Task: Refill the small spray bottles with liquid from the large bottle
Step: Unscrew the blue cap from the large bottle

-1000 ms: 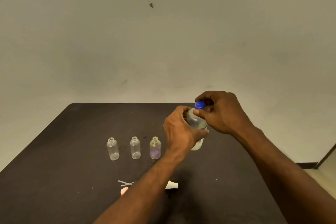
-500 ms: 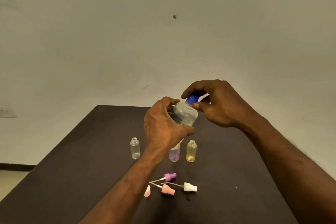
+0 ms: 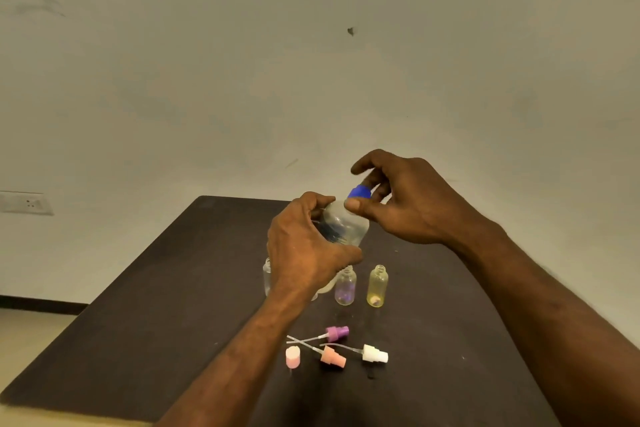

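My left hand grips the large clear bottle, held tilted above the dark table. My right hand pinches its blue cap between thumb and fingers. Three small open spray bottles stand on the table below: a clear one partly hidden behind my left wrist, a purplish one and a yellowish one.
Loose spray heads lie near the front: a purple one, a salmon one, a white one, plus a pink cap. A wall socket sits at the left. The table's left edge drops to the floor.
The view has shifted, so the bottles sit further right in frame. Both hands lifted the large bottle slightly; my right fingers have turned around the blue cap.
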